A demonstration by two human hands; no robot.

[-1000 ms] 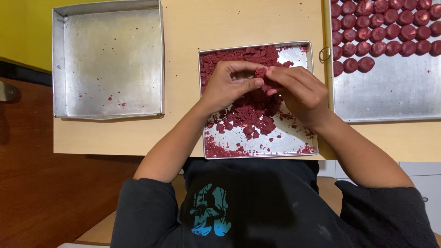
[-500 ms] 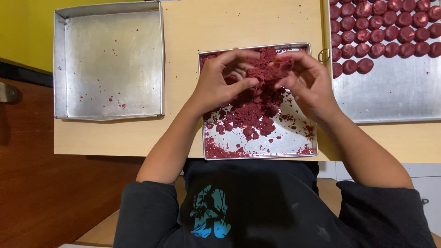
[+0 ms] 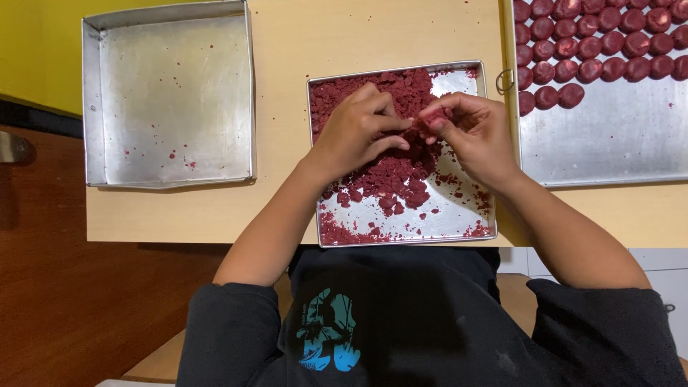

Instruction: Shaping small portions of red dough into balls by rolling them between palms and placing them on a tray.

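Note:
A square metal tray (image 3: pixel 459 222) in front of me holds dark red crumbly dough (image 3: pixel 390 175). Both hands hover over its middle. My left hand (image 3: pixel 358 132) and my right hand (image 3: pixel 469 129) meet fingertip to fingertip, pinching a small lump of red dough (image 3: pixel 424 122) between them. The dough heap lies under and behind my hands, with loose crumbs toward the tray's near edge.
An almost empty square metal pan (image 3: pixel 168 93) with a few red crumbs sits at the left. A metal sheet (image 3: pixel 609 136) at the right carries rows of several red dough balls (image 3: pixel 595 36). All rest on a light wooden tabletop (image 3: pixel 279 43); brown floor lies at the left.
My hands came apart into the dough heap half a second ago, then drew back together, pinching a small lump between the fingertips.

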